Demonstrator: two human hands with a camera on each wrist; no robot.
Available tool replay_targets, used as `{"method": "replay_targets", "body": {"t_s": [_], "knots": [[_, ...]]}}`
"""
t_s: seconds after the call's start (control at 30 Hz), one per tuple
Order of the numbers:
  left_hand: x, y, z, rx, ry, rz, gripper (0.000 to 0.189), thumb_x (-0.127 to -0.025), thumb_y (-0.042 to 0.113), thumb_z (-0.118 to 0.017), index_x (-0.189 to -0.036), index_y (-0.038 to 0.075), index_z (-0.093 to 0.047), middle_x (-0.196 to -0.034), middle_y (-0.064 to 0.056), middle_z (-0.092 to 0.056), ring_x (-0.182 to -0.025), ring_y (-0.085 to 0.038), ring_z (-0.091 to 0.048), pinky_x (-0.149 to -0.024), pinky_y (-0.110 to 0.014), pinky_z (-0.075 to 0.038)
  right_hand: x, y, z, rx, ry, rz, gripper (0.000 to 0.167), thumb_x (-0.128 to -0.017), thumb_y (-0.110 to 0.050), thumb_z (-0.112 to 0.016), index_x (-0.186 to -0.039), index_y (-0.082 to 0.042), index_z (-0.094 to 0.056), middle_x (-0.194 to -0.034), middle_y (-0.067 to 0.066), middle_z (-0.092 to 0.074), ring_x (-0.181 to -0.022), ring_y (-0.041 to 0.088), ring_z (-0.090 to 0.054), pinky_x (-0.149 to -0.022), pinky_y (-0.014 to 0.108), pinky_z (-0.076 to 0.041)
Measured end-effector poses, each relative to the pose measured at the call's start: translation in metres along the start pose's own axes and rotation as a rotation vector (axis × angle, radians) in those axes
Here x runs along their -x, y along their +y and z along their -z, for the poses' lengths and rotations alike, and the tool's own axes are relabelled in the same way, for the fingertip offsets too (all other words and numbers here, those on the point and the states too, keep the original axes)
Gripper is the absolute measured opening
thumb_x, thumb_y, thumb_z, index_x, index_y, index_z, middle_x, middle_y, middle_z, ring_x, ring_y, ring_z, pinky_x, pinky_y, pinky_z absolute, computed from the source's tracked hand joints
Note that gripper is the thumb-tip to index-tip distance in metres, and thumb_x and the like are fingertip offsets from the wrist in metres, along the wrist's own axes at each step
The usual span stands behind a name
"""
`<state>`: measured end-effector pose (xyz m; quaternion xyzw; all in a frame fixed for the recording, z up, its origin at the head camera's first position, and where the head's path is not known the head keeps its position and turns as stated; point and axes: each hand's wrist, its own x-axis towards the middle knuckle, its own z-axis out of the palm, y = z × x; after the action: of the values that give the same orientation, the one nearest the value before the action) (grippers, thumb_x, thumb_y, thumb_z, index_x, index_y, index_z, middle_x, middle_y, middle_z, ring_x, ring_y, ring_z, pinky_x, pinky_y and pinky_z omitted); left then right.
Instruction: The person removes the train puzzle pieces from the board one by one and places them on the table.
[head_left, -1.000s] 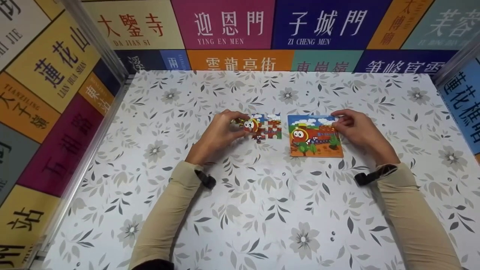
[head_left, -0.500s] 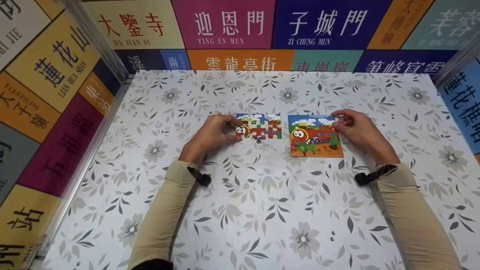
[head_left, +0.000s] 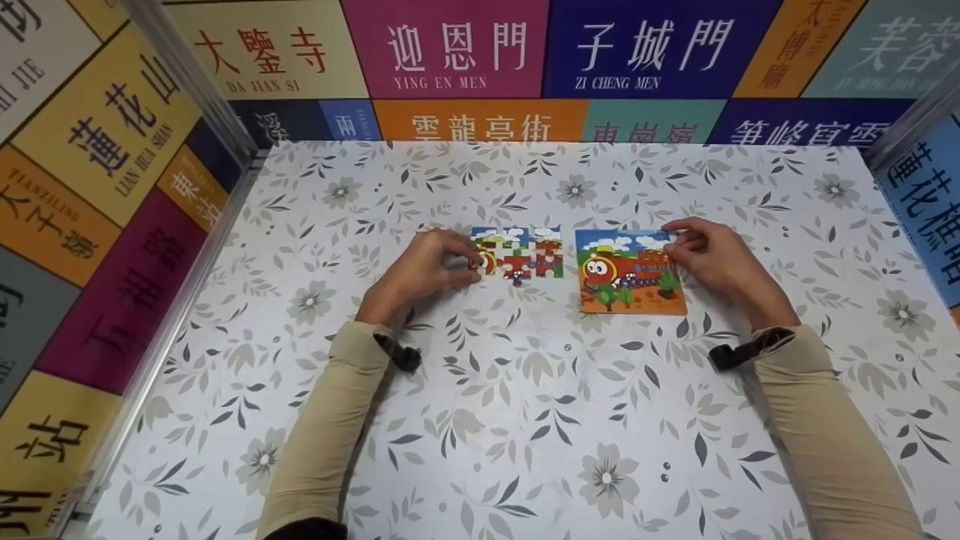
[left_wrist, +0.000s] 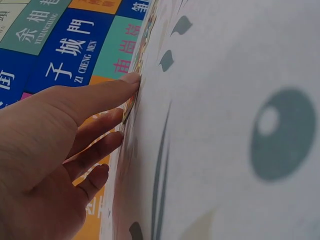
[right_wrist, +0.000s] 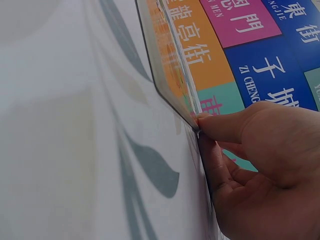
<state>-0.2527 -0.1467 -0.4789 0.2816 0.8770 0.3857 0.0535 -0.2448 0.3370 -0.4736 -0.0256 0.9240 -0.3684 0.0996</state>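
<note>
Two fingertips of the left hand, thumb and forefinger, stand apart at the puzzle's left edge; whether they pinch a piece, I cannot tell. The puzzle stretches rightward from them, long axis side to side, nearer this hand. Just beyond, the right hand pinches the picture board's far right corner on the flowered tabletop.

The flat square picture card wears a cartoon-train print in red, blue, orange and green, the small interlocking-piece jigsaw puzzle carries blue, white, red and yellow, grey florals pattern the white table, and the fabric sleeves are plain beige.
</note>
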Motion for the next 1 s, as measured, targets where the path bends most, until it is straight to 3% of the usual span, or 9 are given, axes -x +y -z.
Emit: {"method": "replay_targets", "body": {"t_s": [0.47, 0.8, 1.0], "knots": [[0.0020, 0.0012, 0.0018, -0.011, -0.043, -0.040, 0.018, -0.092, 0.015, -0.088, -0.111, 0.014, -0.087, -0.120, -0.003, -0.077, -0.121, -0.021, -0.068, -0.114, -0.043, -0.050, -0.0011, -0.0003, -0.0006, 0.022, 0.004, -0.005, 0.049, -0.109, -0.034, -0.066, -0.154, -0.016, -0.058, -0.132, 0.019, -0.066, -0.122, 0.031, -0.064, -0.106, 0.047, -0.047], [0.0009, 0.0011, 0.0012, -0.020, -0.052, 0.052, 0.023, -0.092, 0.020, -0.089, -0.114, 0.019, -0.085, -0.126, 0.000, -0.075, -0.127, -0.020, -0.066, -0.121, -0.043, -0.045, -0.0006, -0.0005, -0.0011, 0.014, 0.013, -0.008, 0.047, -0.110, -0.031, -0.066, -0.154, -0.015, -0.058, -0.131, 0.019, -0.066, -0.121, 0.031, -0.064, -0.106, 0.048, -0.048], [0.0019, 0.0014, 0.0022, -0.022, -0.041, 0.058, 0.024, -0.092, 0.021, -0.088, -0.116, 0.016, -0.085, -0.126, -0.003, -0.075, -0.126, -0.022, -0.066, -0.119, -0.044, -0.046, -0.0019, 0.0004, -0.0018, 0.013, 0.007, -0.003, 0.048, -0.110, -0.031, -0.065, -0.154, -0.015, -0.058, -0.133, 0.020, -0.066, -0.122, 0.032, -0.064, -0.106, 0.048, -0.048]]}}
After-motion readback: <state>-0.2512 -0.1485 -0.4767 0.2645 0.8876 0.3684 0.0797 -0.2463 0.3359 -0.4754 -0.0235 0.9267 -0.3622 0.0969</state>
